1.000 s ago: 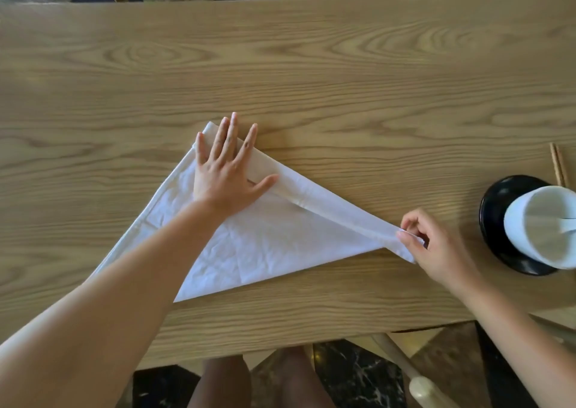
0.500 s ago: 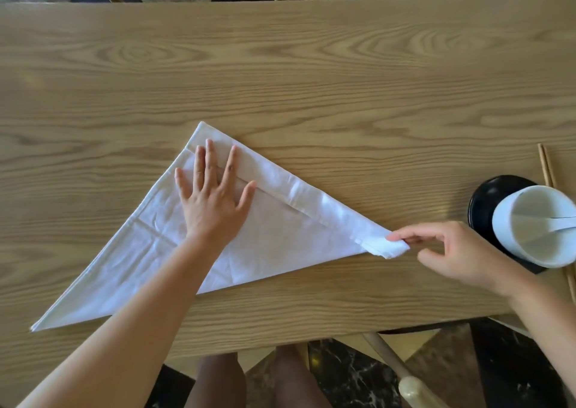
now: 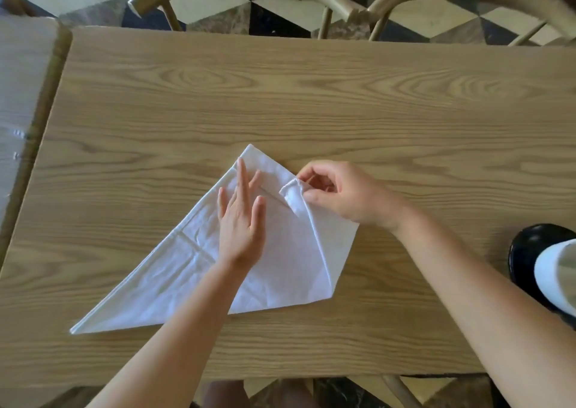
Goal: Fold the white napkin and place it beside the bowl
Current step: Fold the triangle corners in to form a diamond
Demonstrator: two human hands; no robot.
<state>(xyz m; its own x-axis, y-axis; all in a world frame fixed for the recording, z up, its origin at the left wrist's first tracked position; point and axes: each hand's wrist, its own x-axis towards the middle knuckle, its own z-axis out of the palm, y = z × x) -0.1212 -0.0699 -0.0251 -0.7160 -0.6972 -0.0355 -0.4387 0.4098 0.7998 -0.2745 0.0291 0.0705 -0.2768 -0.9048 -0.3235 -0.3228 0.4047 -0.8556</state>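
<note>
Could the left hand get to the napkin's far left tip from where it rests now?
Probably yes. The left hand lies flat on the napkin, and the left tip sits on bare table with nothing between. The right hand pinches the opposite corner, well clear.

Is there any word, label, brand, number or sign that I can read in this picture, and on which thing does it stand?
None: no readable text shows anywhere in the head view.
White napkin: plain cloth, no print or label visible.
Bowl and the black plate under it: no marks visible; both are partly cut off by the frame edge.
Wooden table: only grain.
Small pale marks on the surface at the far left: too blurred to tell whether they are writing.
</note>
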